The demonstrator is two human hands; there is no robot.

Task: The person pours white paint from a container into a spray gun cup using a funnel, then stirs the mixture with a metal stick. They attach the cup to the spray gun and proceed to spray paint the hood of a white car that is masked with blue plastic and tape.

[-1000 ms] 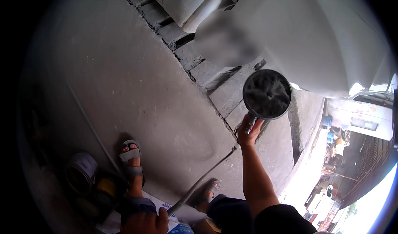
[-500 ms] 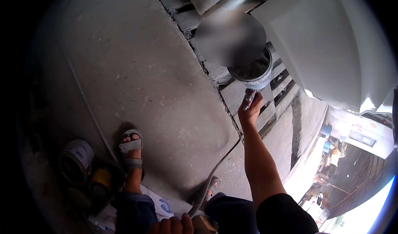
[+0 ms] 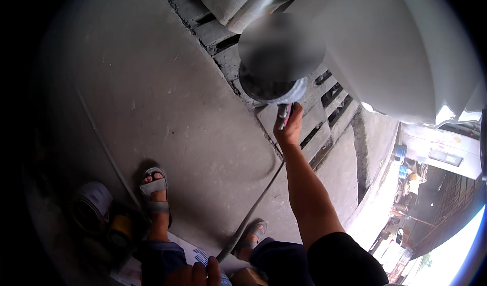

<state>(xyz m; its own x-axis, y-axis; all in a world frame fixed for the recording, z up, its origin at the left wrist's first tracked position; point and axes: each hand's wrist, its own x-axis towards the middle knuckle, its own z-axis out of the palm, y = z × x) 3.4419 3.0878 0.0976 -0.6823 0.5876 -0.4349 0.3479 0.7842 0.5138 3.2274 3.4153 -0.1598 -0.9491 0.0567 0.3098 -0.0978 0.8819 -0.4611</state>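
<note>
My right hand [image 3: 290,128] reaches forward, fingers wrapped round a tool handle [image 3: 282,117] with metal and pinkish parts. Just beyond it is a round, open pot [image 3: 295,91] with a pale wall and dark inside. A blurred oval covers its far part, and I cannot tell whether the handle is joined to it. A grey hose [image 3: 252,212] runs from near my right wrist back to my left hand [image 3: 199,275], which is curled at the lower edge, seemingly round the hose. Its palm is hidden.
Slotted grey floor slabs [image 3: 324,108] lie beneath the pot. A large pale curved panel [image 3: 375,47] fills the upper right. At lower left stand a pale bucket [image 3: 93,205] and a yellow can [image 3: 120,228]. A cardboard box [image 3: 247,277] sits by my right foot.
The pot and my right hand have shifted left in the picture, as have the floor slabs. More of my right sandal shows. Both hands keep their grip.
</note>
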